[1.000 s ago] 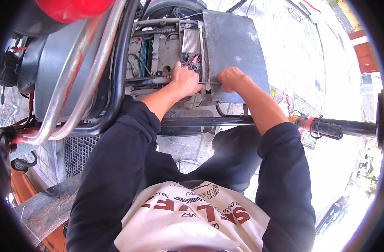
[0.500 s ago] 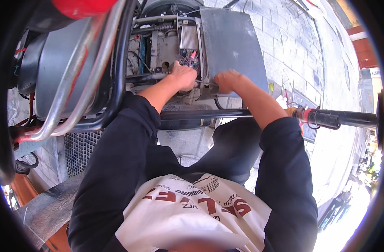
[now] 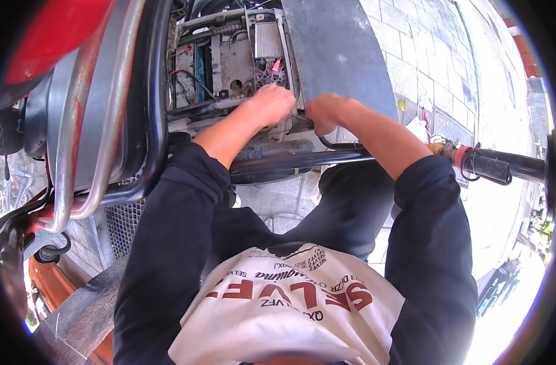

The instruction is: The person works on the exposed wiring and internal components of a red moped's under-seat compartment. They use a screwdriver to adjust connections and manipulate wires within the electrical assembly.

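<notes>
My left hand (image 3: 273, 104) is closed at the near edge of an open vehicle compartment, just below a bundle of coloured wires (image 3: 270, 74). Its fingertips are turned away, and whatever they grip is hidden. My right hand (image 3: 330, 113) makes a fist beside the near corner of a dark grey panel (image 3: 339, 48). From that fist a thin metal rod (image 3: 300, 117) points toward my left hand; I cannot make out what tool it belongs to. Above the wires sits a finned metal box (image 3: 267, 41), and a red connector (image 3: 276, 64) stands out among them.
A black frame tube (image 3: 302, 160) crosses in front of my legs, with a taped, wired section (image 3: 472, 161) at right. Bent metal bars (image 3: 110, 115) and a grey seat-like part rise at left. Pale paving (image 3: 412, 67) lies beyond the panel. A dark battery-like block (image 3: 200, 70) sits inside the compartment.
The view has shifted, so the compartment and panel sit slightly further up and left. Both hands stay close together at the compartment's near edge, still closed.
</notes>
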Available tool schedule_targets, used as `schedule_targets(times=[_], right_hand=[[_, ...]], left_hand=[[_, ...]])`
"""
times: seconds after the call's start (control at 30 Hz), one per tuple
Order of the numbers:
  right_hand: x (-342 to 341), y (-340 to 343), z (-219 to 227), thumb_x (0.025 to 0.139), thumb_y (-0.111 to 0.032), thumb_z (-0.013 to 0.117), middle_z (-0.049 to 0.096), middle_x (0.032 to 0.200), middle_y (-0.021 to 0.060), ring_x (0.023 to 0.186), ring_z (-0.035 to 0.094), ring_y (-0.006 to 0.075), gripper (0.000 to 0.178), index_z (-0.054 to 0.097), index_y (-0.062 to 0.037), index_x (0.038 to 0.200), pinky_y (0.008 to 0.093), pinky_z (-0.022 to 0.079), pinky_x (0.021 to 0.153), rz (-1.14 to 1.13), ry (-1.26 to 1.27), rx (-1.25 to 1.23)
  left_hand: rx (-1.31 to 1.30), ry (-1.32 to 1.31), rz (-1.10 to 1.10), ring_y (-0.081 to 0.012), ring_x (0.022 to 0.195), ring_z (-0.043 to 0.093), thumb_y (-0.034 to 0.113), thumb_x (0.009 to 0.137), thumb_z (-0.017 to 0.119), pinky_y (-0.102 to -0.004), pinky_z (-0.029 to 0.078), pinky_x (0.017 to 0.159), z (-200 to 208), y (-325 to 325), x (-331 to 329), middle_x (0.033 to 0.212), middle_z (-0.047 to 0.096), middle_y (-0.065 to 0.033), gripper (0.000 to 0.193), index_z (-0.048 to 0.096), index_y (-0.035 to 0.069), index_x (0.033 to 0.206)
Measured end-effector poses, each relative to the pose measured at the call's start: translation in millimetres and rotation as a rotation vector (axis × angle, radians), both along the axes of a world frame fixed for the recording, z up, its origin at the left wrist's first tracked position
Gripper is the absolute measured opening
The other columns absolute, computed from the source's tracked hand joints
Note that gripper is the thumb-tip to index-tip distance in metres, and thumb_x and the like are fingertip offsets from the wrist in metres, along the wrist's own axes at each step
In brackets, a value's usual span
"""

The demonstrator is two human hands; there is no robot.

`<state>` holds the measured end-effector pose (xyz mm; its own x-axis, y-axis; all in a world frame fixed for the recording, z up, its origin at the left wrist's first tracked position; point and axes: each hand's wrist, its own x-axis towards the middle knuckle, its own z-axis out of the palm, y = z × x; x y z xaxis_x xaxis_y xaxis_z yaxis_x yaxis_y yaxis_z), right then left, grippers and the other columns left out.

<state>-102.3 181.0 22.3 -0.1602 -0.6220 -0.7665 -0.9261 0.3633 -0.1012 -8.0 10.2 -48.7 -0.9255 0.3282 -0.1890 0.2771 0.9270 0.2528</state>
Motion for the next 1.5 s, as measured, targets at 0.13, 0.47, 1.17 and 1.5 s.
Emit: schedule_targets(times=[0.13,0.47,1.17,1.5], right_hand=[[7,-6,6,0.085,-0.019,0.069,0.080,0.119,0.0175,0.119,0.075,0.0349,0.033,0.082,-0.0052,0.113,0.0456,0.060,0.099,0.004,0.018,0.010],[26,-8,-42,0.086,-0.036,0.076,0.079,0.115,0.0211,0.116,0.075,0.0376,0.040,0.081,-0.0074,0.113,0.0478,0.060,0.097,-0.164,-0.203,-0.255],[1,-14,-44,0.095,-0.018,0.074,0.076,0.077,0.0144,0.064,0.074,0.0216,0.023,0.078,0.0032,0.099,0.0370,0.063,0.057,-0.624,-0.661,-0.140],[4,-13,-56,0.092,-0.022,0.075,0.077,0.078,0.0138,0.064,0.076,0.0221,0.023,0.079,0.0006,0.091,0.0360,0.065,0.058,-0.671,-0.611,-0.157]], left_hand=[[0.039,-0.128,0.020,-0.0383,0.108,0.074,0.022,0.088,0.082,-0.0500,0.060,0.091,11,1,-3,0.105,0.076,-0.0129,0.020,0.079,0.003,0.091],[-0.047,-0.229,-0.002,-0.0386,0.105,0.076,0.020,0.081,0.084,-0.0489,0.061,0.090,14,-1,4,0.101,0.080,-0.0159,0.016,0.081,0.007,0.090],[0.016,-0.027,-0.146,-0.0259,0.114,0.066,0.027,0.086,0.082,-0.0442,0.052,0.097,7,-23,16,0.113,0.071,0.0003,0.019,0.083,0.020,0.104],[-0.120,-0.101,-0.149,-0.0292,0.114,0.074,0.025,0.086,0.081,-0.0481,0.054,0.093,17,-14,8,0.109,0.080,-0.0069,0.017,0.084,0.013,0.098]])
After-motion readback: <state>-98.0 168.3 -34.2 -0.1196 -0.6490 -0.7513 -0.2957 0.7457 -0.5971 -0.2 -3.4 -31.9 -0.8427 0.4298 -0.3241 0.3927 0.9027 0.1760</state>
